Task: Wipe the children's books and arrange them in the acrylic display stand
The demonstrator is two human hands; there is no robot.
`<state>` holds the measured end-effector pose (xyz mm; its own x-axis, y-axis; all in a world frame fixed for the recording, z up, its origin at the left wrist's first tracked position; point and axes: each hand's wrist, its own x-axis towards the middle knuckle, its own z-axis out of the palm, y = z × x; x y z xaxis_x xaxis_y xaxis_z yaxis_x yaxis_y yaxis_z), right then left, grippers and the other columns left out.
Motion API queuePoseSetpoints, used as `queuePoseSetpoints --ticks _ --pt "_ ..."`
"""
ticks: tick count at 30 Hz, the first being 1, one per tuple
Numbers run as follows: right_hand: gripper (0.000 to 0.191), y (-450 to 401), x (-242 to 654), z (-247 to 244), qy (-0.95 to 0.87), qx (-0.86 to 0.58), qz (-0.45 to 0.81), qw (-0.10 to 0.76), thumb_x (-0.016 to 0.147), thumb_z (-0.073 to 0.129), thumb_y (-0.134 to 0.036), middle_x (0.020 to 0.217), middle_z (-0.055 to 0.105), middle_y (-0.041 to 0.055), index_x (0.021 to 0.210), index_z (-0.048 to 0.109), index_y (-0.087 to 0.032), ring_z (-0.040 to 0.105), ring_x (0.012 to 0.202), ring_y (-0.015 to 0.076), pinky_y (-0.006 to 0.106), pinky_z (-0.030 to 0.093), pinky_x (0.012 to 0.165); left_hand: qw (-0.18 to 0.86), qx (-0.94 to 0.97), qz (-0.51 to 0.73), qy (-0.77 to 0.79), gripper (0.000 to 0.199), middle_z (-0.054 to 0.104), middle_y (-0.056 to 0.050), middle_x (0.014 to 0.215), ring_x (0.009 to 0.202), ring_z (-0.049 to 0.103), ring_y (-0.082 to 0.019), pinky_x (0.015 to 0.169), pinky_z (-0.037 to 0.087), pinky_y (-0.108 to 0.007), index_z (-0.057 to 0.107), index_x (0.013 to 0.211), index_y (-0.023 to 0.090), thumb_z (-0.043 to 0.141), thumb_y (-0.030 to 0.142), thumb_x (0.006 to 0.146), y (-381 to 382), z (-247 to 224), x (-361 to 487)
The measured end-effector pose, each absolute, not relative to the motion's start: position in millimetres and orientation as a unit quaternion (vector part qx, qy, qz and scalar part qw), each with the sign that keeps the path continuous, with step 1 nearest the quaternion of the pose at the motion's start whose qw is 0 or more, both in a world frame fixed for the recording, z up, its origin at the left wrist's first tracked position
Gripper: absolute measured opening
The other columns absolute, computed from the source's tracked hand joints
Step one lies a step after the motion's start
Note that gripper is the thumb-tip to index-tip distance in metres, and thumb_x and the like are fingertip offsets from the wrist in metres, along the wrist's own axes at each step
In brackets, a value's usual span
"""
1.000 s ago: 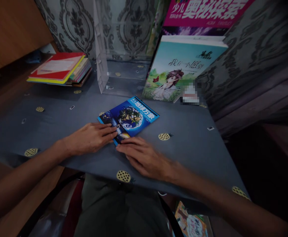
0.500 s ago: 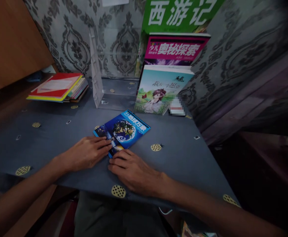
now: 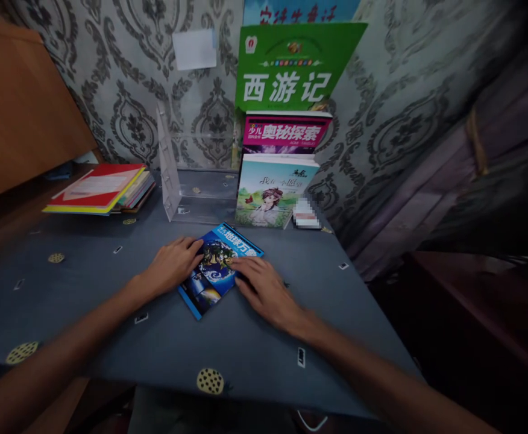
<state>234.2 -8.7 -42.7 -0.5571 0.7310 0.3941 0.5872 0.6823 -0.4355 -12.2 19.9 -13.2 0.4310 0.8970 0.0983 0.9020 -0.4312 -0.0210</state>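
A blue book (image 3: 210,283) with a globe on its cover lies at a slant on the cloth-covered table. My left hand (image 3: 171,262) rests along its upper left edge, fingers stretched out and their tips over the cover. From the other side, my right hand (image 3: 268,292) reaches across the right edge; its fingers lie extended on the cover near the globe, with the thumb low by the edge. Neither hand visibly lifts the book. Behind it stands a clear plastic book rack (image 3: 169,175), holding a light-green book (image 3: 268,193) at the front.
Behind the front book rise a magenta book (image 3: 286,132), a green book (image 3: 295,66) and a blue one (image 3: 309,11). A stack of books and folders (image 3: 96,187) lies at the left. By the rack's right side sits a small blurred-out object (image 3: 307,214).
My view has tilted upward. Both hands have moved from the book's near end up along its sides, uncovering the lower cover. The book stays in about the same place before the rack.
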Motion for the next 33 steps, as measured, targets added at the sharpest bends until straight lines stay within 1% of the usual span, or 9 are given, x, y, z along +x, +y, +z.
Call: queuePoseSetpoints --ticks 4,9,14,17,21,23,27,30,33 --pt "0.029 2.3 244.3 -40.0 -0.856 -0.452 0.072 0.239 0.097 0.05 -0.022 0.128 0.067 0.0143 0.122 0.063 -0.016 0.057 0.124 0.029 0.051 0.046 0.104 0.035 -0.836 -0.012 -0.547 0.034 0.067 -0.017 0.113 0.109 0.061 -0.032 0.089 0.05 -0.043 0.061 0.124 0.012 0.043 0.028 0.1 27.3 -5.4 0.3" --pt "0.03 -1.4 242.4 -36.4 -0.841 -0.505 0.025 0.192 0.097 0.051 -0.022 0.135 0.063 0.0153 0.124 0.062 -0.015 0.055 0.13 0.0302 0.054 0.037 0.112 0.026 -0.82 -0.02 -0.572 0.034 0.065 -0.016 0.115 0.109 0.06 -0.032 0.084 0.049 -0.04 0.061 0.123 0.014 0.043 0.029 0.099 36.6 -2.7 12.4" --pt "0.037 -6.4 236.6 -35.4 -0.833 -0.524 0.024 0.174 0.097 0.053 -0.031 0.142 0.058 0.0159 0.13 0.061 -0.015 0.049 0.137 0.0326 0.054 0.036 0.113 -0.024 -0.792 -0.075 -0.606 0.037 0.067 -0.017 0.112 0.103 0.064 -0.031 0.084 0.047 -0.039 0.06 0.124 0.013 0.049 0.033 0.095 52.9 -4.5 14.3" --pt "0.044 -7.1 235.4 -32.8 -0.835 -0.525 0.033 0.164 0.097 0.055 -0.04 0.144 0.056 0.0161 0.132 0.06 -0.015 0.046 0.139 0.0345 0.054 0.036 0.114 -0.128 -0.764 -0.149 -0.614 0.041 0.071 -0.009 0.088 0.085 0.067 -0.027 0.075 0.047 -0.034 0.064 0.119 0.012 0.054 0.038 0.089 65.2 -10.3 5.9" --pt "0.05 -6.3 235.8 -31.3 -0.837 -0.523 0.055 0.151 0.095 0.058 -0.046 0.147 0.053 0.0169 0.135 0.058 -0.017 0.04 0.142 0.0374 0.057 0.035 0.115 -0.344 -0.687 -0.271 -0.58 0.027 0.062 0.002 0.062 0.062 0.059 -0.018 0.06 0.043 -0.027 0.068 0.085 0.016 0.062 0.041 0.077 72.3 -19.5 -0.9" --pt "0.052 -5.5 237.1 -33.0 -0.837 -0.521 0.07 0.153 0.094 0.059 -0.046 0.149 0.05 0.0179 0.138 0.056 -0.017 0.037 0.144 0.0384 0.058 0.035 0.115 -0.449 -0.619 -0.322 -0.558 0.025 0.061 0.003 0.06 0.059 0.058 -0.015 0.057 0.044 -0.024 0.065 0.078 0.017 0.067 0.041 0.072 69.0 -22.2 0.1" --pt "0.059 -3.0 241.1 -39.6 -0.833 -0.507 0.111 0.191 0.094 0.059 -0.049 0.152 0.045 0.0192 0.142 0.051 -0.016 0.032 0.146 0.038 0.06 0.035 0.115 -0.618 -0.459 -0.376 -0.515 0.033 0.069 0.001 0.067 0.058 0.063 -0.014 0.057 0.05 -0.023 0.066 0.083 0.015 0.082 0.034 0.062 56.4 -22.4 3.9" --pt "0.066 -0.2 244.1 -44.4 -0.823 -0.5 0.15 0.222 0.095 0.053 -0.054 0.154 0.043 0.0193 0.147 0.045 -0.015 0.03 0.148 0.0366 0.06 0.032 0.117 -0.677 -0.391 -0.403 -0.476 0.031 0.072 -0.003 0.07 0.059 0.067 -0.015 0.062 0.056 -0.024 0.067 0.085 0.012 0.085 0.026 0.063 50.4 -20.9 5.5" --pt "0.069 2.2 246.9 -48.1 -0.808 -0.5 0.185 0.251 0.097 0.047 -0.058 0.157 0.038 0.0182 0.152 0.038 -0.018 0.028 0.149 0.0347 0.06 0.031 0.118 -0.698 -0.368 -0.416 -0.451 0.024 0.073 -0.004 0.071 0.06 0.069 -0.015 0.064 0.058 -0.025 0.068 0.085 0.012 0.083 0.021 0.069 48.7 -20.1 7.0"
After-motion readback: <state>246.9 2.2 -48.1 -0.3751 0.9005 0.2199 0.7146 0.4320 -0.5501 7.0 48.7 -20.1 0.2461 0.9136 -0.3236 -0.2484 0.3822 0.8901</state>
